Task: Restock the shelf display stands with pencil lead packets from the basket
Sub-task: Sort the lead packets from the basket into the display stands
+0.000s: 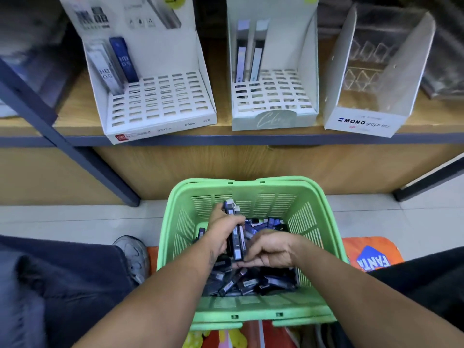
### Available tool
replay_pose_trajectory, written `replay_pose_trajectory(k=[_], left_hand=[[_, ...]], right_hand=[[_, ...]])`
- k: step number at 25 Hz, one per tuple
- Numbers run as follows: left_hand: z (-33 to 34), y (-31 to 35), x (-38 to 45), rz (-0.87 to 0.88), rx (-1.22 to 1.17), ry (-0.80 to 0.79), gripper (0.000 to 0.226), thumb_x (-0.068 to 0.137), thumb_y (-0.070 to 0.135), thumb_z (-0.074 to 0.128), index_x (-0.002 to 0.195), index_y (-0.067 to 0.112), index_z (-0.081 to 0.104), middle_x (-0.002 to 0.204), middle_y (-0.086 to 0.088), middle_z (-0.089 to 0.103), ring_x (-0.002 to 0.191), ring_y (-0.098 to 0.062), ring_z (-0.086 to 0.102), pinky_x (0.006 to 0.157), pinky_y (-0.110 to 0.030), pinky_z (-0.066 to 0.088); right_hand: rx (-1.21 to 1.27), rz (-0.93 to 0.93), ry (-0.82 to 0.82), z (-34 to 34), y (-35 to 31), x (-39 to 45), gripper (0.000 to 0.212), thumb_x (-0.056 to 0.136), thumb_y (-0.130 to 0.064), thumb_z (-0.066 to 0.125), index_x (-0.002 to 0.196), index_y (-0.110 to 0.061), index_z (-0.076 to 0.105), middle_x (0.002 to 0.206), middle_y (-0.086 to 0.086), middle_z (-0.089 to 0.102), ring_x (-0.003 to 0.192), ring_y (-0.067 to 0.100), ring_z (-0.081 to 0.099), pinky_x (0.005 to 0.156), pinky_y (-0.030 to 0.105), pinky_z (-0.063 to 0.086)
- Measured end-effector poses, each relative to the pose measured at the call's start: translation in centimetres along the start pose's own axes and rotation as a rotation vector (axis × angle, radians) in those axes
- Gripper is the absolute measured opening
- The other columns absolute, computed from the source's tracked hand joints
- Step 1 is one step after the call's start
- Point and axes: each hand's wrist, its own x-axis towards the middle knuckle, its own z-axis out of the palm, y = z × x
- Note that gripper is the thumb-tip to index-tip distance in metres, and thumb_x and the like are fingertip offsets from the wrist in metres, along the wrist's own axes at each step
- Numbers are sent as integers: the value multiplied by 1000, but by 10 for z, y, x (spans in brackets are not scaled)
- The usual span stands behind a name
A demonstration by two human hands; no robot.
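A green plastic basket (311, 204) sits on the floor below the shelf, holding several dark blue pencil lead packets (251, 282). My left hand (221, 229) grips a small stack of packets (236, 237) upright inside the basket. My right hand (271, 249) reaches in beside it, fingertips touching the bottom of that stack. On the wooden shelf stand a left display stand (160, 96) with two packets in its back-left slots, a middle display stand (273, 96) with two packets at its back left, and a MONO stand (364, 121) that looks bare.
A dark metal shelf post (75, 151) slants down at the left. My shoe (133, 254) and trouser leg are left of the basket. An orange Fanta bag (371, 257) lies right of the basket, and colourful packaging lies under its near edge.
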Motion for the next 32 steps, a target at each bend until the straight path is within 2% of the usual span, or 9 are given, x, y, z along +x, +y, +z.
replay_pose_trajectory(k=[4,7,9,11,15,20,22,28,32], left_hand=[[2,1,-14,-14,-8,-62,68,62,-6,73,125,12,56,103,-12,71,88,-27,71,71,-37,62],[-5,11,-23,4,24,-86,39,76,-13,65,107,8,55,88,-15,67,66,-24,68,58,-34,59],[-13,23,-32,-14,82,-136,36,79,-12,65,104,10,52,86,-19,64,62,-26,66,56,-36,58],[-20,38,-42,15,183,-215,34,78,-11,66,105,7,56,86,-18,68,64,-26,68,59,-37,60],[-22,73,-64,116,269,-336,31,77,-12,65,104,3,66,73,-13,71,57,-22,67,56,-30,55],[-24,131,-104,258,261,-402,32,81,-8,70,111,3,69,93,-18,73,69,-21,68,65,-29,56],[-26,154,-121,292,238,-390,28,84,-4,71,110,5,67,89,-15,74,73,-22,71,63,-32,59],[-27,227,-166,398,166,-397,16,87,-4,65,101,4,64,72,-12,72,58,-21,69,50,-30,56],[-27,266,-170,389,128,-317,1,89,-1,62,89,0,63,69,-16,65,53,-23,64,51,-29,57]], right_hand=[[-70,-80,75,3,-8,-3,23,89,25,49,95,7,61,84,19,70,83,27,73,83,36,62],[-247,-13,53,4,-18,-16,14,92,13,58,104,7,63,98,22,73,93,31,74,83,38,62],[-468,-4,112,4,-30,-27,24,93,5,63,116,4,60,110,25,72,94,30,74,77,35,63],[-460,-116,176,4,-47,-38,28,93,0,65,119,-2,59,114,22,72,89,25,72,72,31,60],[-384,-336,253,24,-83,-71,24,91,-24,74,103,-5,66,94,18,73,74,21,68,57,24,51],[-393,-599,399,55,-115,-119,13,86,-9,78,84,-3,66,70,15,70,56,18,64,49,21,44],[-312,-735,437,61,-130,-138,19,85,-7,78,80,-8,59,68,12,70,53,16,62,47,22,42],[-307,-1055,409,84,-185,-201,10,93,-5,68,95,5,65,76,20,67,56,17,62,54,22,54],[-290,-1295,579,86,-227,-216,17,92,-3,70,106,1,63,72,17,69,52,16,63,50,21,53]])
